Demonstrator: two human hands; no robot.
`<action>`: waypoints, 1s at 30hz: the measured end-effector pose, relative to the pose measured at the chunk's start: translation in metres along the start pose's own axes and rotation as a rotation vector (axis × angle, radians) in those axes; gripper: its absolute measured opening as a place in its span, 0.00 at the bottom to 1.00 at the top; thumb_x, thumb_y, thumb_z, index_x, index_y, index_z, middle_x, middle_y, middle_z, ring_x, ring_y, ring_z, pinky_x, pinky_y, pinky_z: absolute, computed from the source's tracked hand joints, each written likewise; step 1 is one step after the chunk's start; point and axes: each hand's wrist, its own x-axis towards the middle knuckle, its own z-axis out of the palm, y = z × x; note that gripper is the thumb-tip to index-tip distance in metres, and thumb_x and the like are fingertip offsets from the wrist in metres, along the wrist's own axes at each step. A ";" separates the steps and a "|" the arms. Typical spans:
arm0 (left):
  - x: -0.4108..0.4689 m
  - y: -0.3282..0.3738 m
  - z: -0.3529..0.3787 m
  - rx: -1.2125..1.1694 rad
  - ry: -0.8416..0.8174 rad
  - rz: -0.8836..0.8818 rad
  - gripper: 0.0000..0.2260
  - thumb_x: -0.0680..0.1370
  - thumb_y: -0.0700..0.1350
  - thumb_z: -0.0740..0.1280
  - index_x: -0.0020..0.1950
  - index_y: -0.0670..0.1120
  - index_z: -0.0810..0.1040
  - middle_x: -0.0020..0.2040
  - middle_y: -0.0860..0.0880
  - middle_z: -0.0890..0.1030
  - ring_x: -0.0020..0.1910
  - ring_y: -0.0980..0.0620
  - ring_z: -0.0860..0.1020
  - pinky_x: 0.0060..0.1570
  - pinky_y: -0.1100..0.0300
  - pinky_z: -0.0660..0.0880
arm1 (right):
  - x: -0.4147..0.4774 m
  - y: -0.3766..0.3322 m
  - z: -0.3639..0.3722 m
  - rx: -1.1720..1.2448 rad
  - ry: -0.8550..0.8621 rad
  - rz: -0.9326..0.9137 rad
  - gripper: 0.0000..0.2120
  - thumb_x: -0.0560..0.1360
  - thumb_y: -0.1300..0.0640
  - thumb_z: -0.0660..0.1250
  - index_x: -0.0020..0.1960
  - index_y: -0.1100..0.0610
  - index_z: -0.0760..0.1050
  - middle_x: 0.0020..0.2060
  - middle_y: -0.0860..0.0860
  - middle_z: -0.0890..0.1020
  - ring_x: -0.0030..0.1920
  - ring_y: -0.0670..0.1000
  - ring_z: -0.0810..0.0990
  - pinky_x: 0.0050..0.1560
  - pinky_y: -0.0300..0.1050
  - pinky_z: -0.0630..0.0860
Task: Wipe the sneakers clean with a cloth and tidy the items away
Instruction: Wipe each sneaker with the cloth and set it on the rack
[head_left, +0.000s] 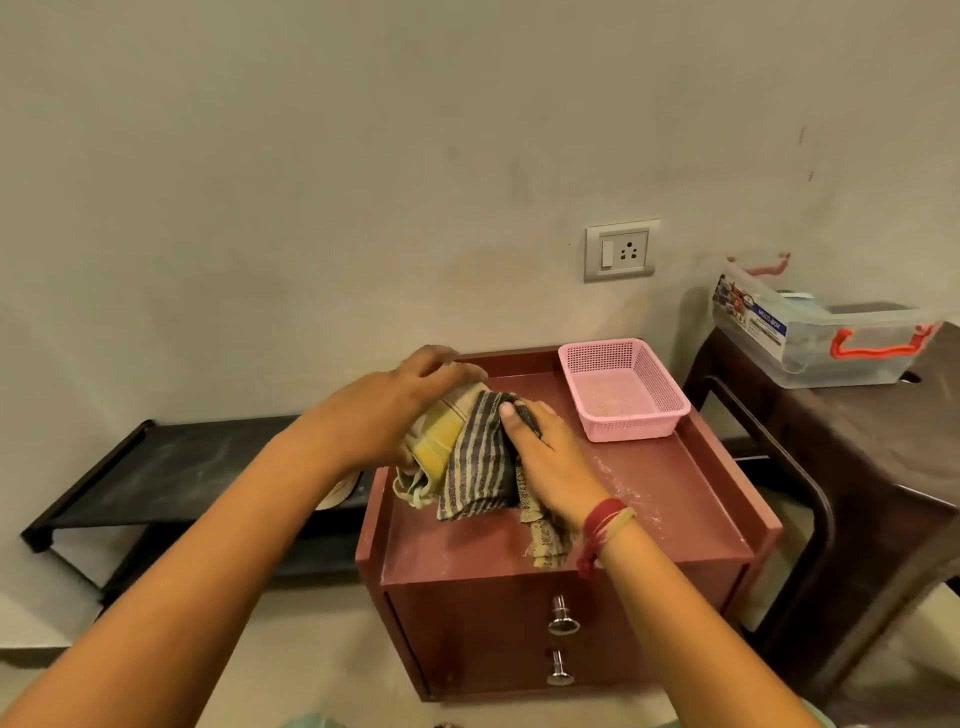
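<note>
A yellow and beige sneaker (435, 441) rests on top of the red-brown drawer cabinet (675, 499). My left hand (400, 400) grips the sneaker from above and the left. A grey and cream striped cloth (480, 467) drapes over the sneaker's right side and trails onto the cabinet top. My right hand (545, 457) presses the cloth against the sneaker. Most of the shoe is hidden under hand and cloth.
An empty pink mesh basket (628, 415) stands at the cabinet's back right corner. A low black shoe rack (171, 467) runs along the wall on the left. On the dark table (857, 467) at right sits a clear storage box (815, 332) with orange handles.
</note>
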 end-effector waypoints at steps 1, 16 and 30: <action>0.001 0.000 0.001 -0.030 0.008 -0.005 0.48 0.62 0.44 0.79 0.72 0.64 0.56 0.73 0.55 0.55 0.54 0.52 0.75 0.47 0.60 0.77 | 0.000 0.002 -0.001 0.007 0.003 0.020 0.15 0.79 0.49 0.56 0.59 0.54 0.75 0.51 0.52 0.76 0.55 0.49 0.74 0.59 0.43 0.70; 0.004 0.018 0.023 -1.117 0.442 -0.909 0.23 0.72 0.64 0.62 0.39 0.43 0.74 0.40 0.42 0.78 0.41 0.42 0.80 0.47 0.45 0.78 | -0.019 0.001 0.035 0.004 0.142 0.013 0.18 0.78 0.46 0.55 0.62 0.52 0.73 0.51 0.50 0.74 0.51 0.44 0.73 0.50 0.33 0.67; -0.019 0.011 0.058 -0.905 0.600 -0.612 0.40 0.56 0.67 0.74 0.64 0.54 0.67 0.59 0.54 0.74 0.58 0.54 0.74 0.55 0.59 0.74 | -0.006 -0.026 -0.047 0.240 0.488 -0.071 0.11 0.79 0.46 0.56 0.58 0.46 0.70 0.48 0.39 0.75 0.49 0.37 0.74 0.58 0.44 0.72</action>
